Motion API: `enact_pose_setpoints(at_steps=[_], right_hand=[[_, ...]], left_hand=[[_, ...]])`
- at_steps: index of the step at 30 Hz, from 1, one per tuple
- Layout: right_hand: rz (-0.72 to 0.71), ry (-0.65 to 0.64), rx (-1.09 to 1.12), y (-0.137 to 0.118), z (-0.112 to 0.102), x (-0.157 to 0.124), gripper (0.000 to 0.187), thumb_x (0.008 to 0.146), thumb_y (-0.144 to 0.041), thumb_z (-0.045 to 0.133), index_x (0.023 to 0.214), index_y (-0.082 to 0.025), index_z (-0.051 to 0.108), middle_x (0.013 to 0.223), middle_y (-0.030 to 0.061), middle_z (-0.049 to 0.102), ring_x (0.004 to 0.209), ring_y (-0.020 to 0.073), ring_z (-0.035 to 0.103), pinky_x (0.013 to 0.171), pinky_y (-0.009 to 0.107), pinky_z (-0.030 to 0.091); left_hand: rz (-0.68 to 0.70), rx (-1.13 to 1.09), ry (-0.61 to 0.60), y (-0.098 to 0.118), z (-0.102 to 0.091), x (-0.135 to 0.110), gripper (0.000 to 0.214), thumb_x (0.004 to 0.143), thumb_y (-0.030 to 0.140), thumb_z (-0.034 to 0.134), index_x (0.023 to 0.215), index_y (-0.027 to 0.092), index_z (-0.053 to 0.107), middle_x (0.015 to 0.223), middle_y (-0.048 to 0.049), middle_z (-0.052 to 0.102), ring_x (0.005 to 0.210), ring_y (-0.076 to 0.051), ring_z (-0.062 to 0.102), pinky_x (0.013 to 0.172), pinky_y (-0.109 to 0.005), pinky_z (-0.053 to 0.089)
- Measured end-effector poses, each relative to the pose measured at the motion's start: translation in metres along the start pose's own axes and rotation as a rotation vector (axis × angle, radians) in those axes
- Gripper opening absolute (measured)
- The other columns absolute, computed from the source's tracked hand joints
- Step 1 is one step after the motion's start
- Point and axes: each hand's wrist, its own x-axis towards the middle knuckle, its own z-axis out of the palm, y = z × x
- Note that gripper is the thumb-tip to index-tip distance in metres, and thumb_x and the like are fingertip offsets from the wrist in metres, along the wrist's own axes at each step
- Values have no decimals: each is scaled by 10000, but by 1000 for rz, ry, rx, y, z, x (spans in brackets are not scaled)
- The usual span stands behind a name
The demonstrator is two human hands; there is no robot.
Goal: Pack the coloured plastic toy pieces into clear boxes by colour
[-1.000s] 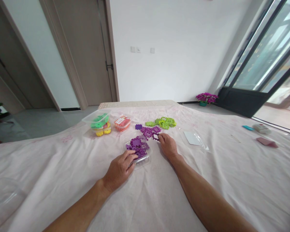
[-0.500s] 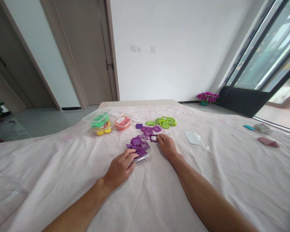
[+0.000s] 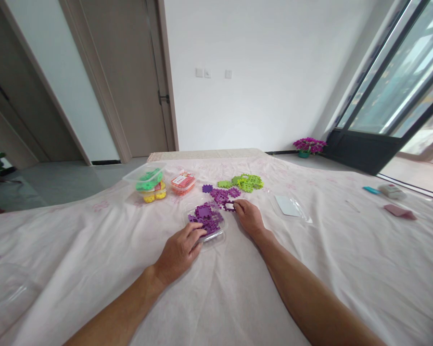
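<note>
A clear plastic box (image 3: pixel 220 236) with several purple toothed building pieces (image 3: pixel 204 211) in it lies in front of me. My left hand (image 3: pixel 180 249) grips its near left rim, the fingertips reaching over the edge onto the pieces. Just right of the box, my right hand (image 3: pixel 249 216) pinches a dark purple square frame piece (image 3: pixel 229 205) with an open middle. That piece is low over the cloth, beside a pile of loose purple pieces (image 3: pixel 221 195). A single blue-violet piece (image 3: pixel 207 188) lies behind the box.
Lime-green pieces (image 3: pixel 250 182) are heaped at the back. Back left stand a tub of green and yellow pieces (image 3: pixel 149 185) and a lidded red-orange tub (image 3: pixel 183 183). A clear lid with a white label (image 3: pixel 287 205) lies right; another clear container (image 3: pixel 7 293) is at the left edge.
</note>
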Motion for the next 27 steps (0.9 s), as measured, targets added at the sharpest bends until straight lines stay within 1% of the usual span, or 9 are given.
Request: enact_pose_setpoints(at_steps=[13, 17, 21, 27], right_hand=[[-18, -41, 0, 0, 0, 0, 305, 945, -336, 396, 909, -209, 671, 911, 33, 699, 842, 168, 614, 775, 244, 413], [-23, -62, -11, 0, 0, 0, 302, 944, -332, 399, 874, -211, 667, 872, 27, 694, 814, 165, 613, 750, 239, 405], [-20, -91, -9, 0, 0, 0, 298, 946, -321, 398, 855, -210, 659, 849, 26, 691, 802, 162, 610, 743, 237, 392], [-21, -109, -12, 1, 1, 1, 262, 932, -303, 419, 852, -208, 650, 842, 32, 687, 785, 166, 600, 729, 243, 383]], left_hand=[[-16, -18, -22, -1, -1, -1, 326, 868, 133, 533, 1174, 238, 573, 1235, -62, 585, 1091, -189, 615, 926, -330, 537], [-15, -44, -9, -1, -1, 0, 295, 885, 147, 527, 1158, 239, 587, 1225, -61, 589, 1078, -182, 621, 922, -326, 537], [-12, -94, 13, -1, -2, 1, 231, 896, 164, 533, 1100, 238, 613, 1197, -54, 605, 1068, -171, 629, 918, -310, 536], [-37, -127, -14, -2, -3, 0, 225, 890, 164, 546, 1092, 236, 610, 1207, -54, 605, 1075, -170, 625, 918, -309, 534]])
